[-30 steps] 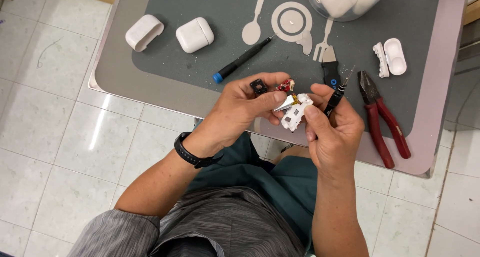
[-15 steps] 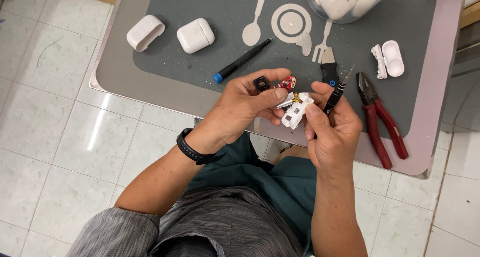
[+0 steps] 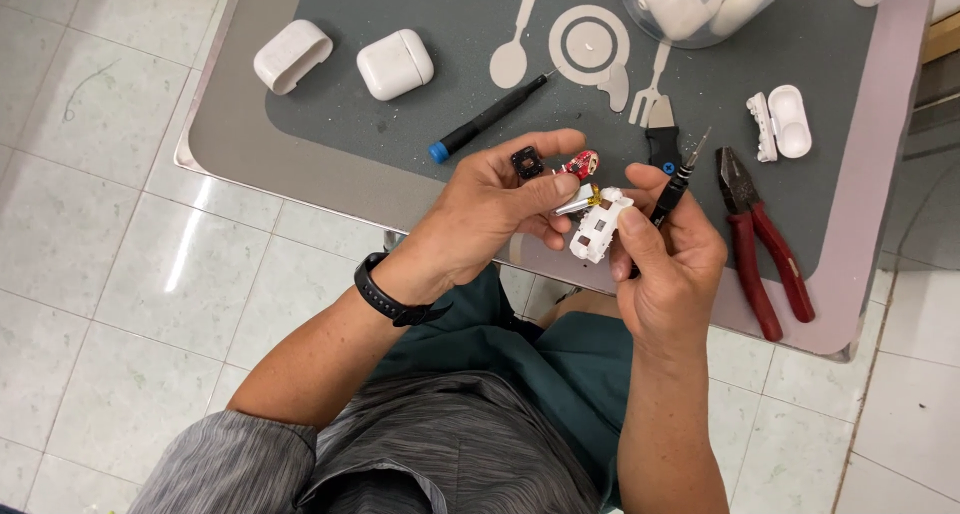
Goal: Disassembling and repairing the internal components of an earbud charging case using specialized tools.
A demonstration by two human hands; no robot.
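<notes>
My left hand (image 3: 500, 209) pinches a small silver and gold part (image 3: 580, 200) that joins a white plastic inner piece (image 3: 598, 226). My right hand (image 3: 668, 264) grips that white piece with the thumb and also holds a thin black screwdriver (image 3: 675, 186) whose tip points up and away. A tiny black square part (image 3: 527, 162) and a small red part (image 3: 581, 164) lie on the grey mat just beyond my left fingers. Both hands hover over the table's near edge.
On the grey mat (image 3: 380, 124) lie a blue-capped black screwdriver (image 3: 487, 120), two white earbud cases (image 3: 395, 64), an open white shell (image 3: 781, 123), red-handled pliers (image 3: 762, 242), a black scraper (image 3: 661, 146) and a clear bowl (image 3: 700, 4) of white parts. White tiled floor surrounds the table.
Both hands have stayed close together with the white piece between them; the fingers shifted slightly on it.
</notes>
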